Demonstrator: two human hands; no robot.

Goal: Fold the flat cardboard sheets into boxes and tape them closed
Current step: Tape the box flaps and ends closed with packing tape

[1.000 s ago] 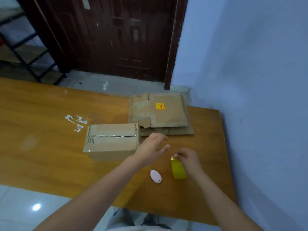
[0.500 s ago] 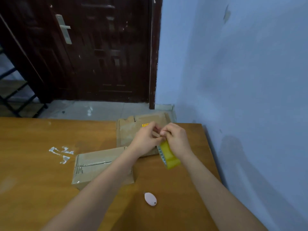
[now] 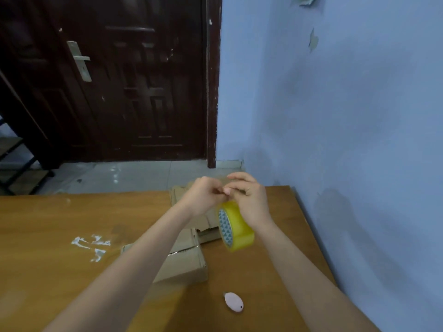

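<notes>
Tape roll (image 3: 236, 226) hangs above the desk (image 3: 60, 219) in my right hand (image 3: 251, 200), its fingers curled round it, while my left hand (image 3: 203, 195) pinches at the tape's end, which I fear may tear or restick.

Wooden table (image 3: 72, 224) set against blue wall (image 3: 347, 116), paint chipped in places. Dark panelled door (image 3: 131, 92) with metal handle (image 3: 80, 59) beyond. Pale tiled floor (image 3: 134, 174), glossy with reflections.
</notes>
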